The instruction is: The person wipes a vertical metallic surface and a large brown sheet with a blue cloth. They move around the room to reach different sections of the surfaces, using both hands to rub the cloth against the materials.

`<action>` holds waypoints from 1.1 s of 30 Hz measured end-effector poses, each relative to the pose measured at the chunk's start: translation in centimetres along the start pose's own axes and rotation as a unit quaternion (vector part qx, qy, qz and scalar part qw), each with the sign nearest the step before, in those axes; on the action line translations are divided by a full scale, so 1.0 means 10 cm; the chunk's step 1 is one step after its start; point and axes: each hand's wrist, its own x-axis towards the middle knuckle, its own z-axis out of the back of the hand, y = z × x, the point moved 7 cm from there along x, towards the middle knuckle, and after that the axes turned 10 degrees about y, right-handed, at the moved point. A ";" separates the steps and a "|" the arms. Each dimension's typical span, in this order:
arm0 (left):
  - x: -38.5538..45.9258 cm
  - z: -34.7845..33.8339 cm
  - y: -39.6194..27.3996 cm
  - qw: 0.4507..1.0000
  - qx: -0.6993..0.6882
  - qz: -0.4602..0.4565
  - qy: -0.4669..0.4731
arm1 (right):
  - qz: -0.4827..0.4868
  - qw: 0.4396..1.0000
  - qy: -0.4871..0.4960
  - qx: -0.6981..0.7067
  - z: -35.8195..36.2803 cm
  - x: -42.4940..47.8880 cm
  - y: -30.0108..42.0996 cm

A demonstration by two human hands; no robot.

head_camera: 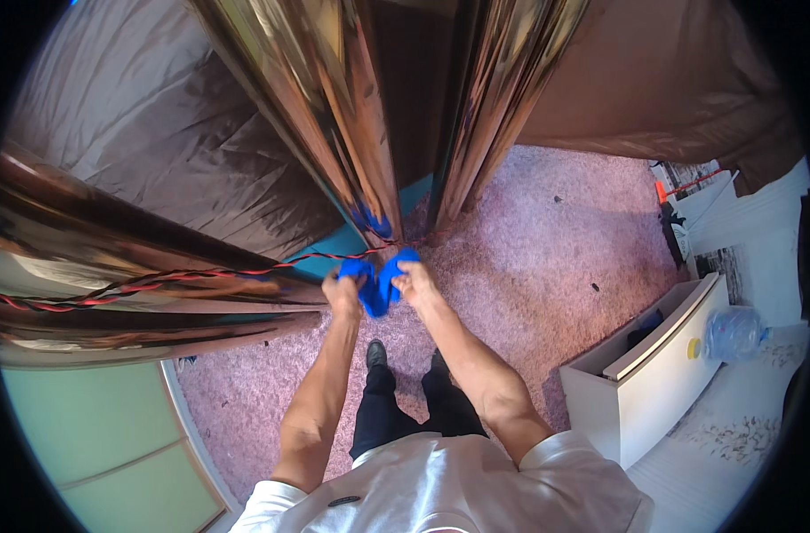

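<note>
Between my two hands hangs a blue cloth (376,301), sagging in the middle. My left hand (343,292) grips its left end, and my right hand (415,283) pinches the other end. Just beyond the cloth stand tall, shiny metallic poles or tubes (351,126), which reflect something blue near their lower ends. A twisted red and black cord (198,274) runs across from the left and passes close above the cloth. Whether the cloth touches the poles or the cord, I cannot tell.
Pink carpet (511,280) with small dark bits covers the floor. Right of me stands a white cabinet with an open drawer (665,340), beside a large clear plastic bottle (731,333). Brown fabric (645,86) hangs at the upper right. Pale green panels (105,426) lie lower left.
</note>
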 end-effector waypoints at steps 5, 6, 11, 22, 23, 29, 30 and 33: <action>-0.28 -0.58 -0.95 0.983 -0.082 -0.121 0.109 | 0.215 0.960 0.177 0.024 -1.06 -0.63 0.86; -0.24 -0.52 -0.85 0.982 -0.089 -0.108 0.123 | 0.214 0.961 0.172 0.031 -1.05 -0.64 0.86; -0.28 -0.55 -0.48 0.988 -0.101 -0.023 0.111 | 0.066 0.989 0.075 0.113 -0.36 -0.16 0.21; -0.79 -0.80 -1.27 0.965 -0.129 -0.183 0.135 | 0.262 0.955 0.085 0.109 -1.01 -0.58 0.89; -0.82 -0.79 -1.37 0.959 -0.135 -0.216 0.125 | 0.317 0.934 0.135 0.094 -1.19 -0.78 1.10; -0.41 -0.63 -0.77 0.987 -0.042 -0.134 0.073 | 0.347 0.931 0.085 -0.082 -1.26 -0.82 1.11; -0.35 -0.59 -0.64 0.989 -0.026 -0.120 0.082 | 0.310 0.945 0.074 -0.070 -1.07 -0.62 0.95; -0.49 -0.63 -0.67 0.993 -0.019 -0.097 0.072 | 0.121 0.989 0.041 0.069 -0.67 -0.34 0.52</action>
